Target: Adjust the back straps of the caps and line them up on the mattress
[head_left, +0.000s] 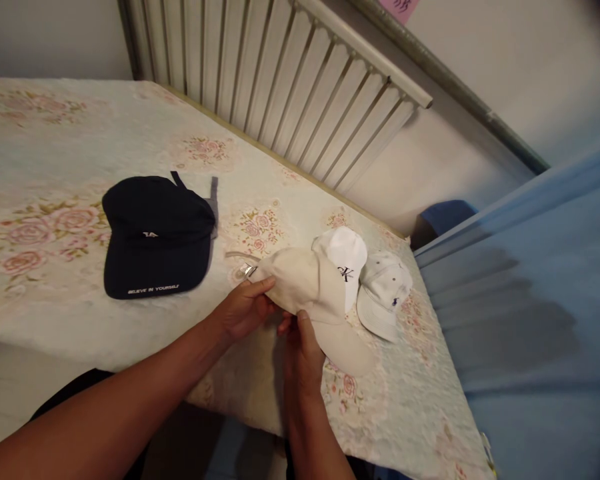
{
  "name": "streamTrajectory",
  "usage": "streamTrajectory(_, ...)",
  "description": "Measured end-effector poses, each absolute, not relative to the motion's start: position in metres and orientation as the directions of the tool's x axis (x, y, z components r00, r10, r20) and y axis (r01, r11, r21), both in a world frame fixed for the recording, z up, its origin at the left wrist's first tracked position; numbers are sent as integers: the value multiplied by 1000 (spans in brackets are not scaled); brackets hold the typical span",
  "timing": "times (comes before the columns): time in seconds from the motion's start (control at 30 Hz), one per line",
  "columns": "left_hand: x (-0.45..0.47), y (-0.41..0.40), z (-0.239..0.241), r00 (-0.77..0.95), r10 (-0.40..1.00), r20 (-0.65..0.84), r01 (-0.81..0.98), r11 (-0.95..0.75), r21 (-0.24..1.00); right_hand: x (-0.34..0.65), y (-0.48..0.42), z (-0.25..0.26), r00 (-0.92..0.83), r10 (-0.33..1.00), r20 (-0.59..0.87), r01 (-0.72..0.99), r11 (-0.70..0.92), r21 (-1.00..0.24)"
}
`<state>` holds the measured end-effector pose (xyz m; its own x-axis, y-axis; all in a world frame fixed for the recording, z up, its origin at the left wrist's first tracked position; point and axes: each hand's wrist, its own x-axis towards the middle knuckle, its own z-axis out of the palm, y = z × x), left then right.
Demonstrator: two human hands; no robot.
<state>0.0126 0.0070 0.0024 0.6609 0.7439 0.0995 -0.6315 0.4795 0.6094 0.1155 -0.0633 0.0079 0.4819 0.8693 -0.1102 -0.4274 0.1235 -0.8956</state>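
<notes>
A beige cap (310, 287) lies near the front edge of a bed with a floral cover (80, 133). My left hand (245, 308) pinches the cap's back edge near its strap and metal buckle (249, 270). My right hand (303, 347) grips the cap's lower rim from underneath, thumb on top. Behind the beige cap sits a white cap (347, 260) with black letters, and to its right a pale cap (387, 293) with a small dark emblem. A black cap (153, 237) with white lettering on its brim lies apart to the left.
A white slatted headboard (290, 87) leans behind the bed. A blue surface (530, 300) runs along the right side. A metal rail (460, 87) crosses the wall above. A dark blue object (445, 217) sits in the gap past the bed's corner.
</notes>
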Motion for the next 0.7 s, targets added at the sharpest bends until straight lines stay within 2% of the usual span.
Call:
streamTrajectory(0.47,13,7,0,659,746,100,-636,480,604,115,-64,6,470,878,-89,-426,137,-894)
streamTrajectory(0.7,13,7,0,662,745,89,-627,484,611,114,-65,6,469,873,-137,-448,101,-888)
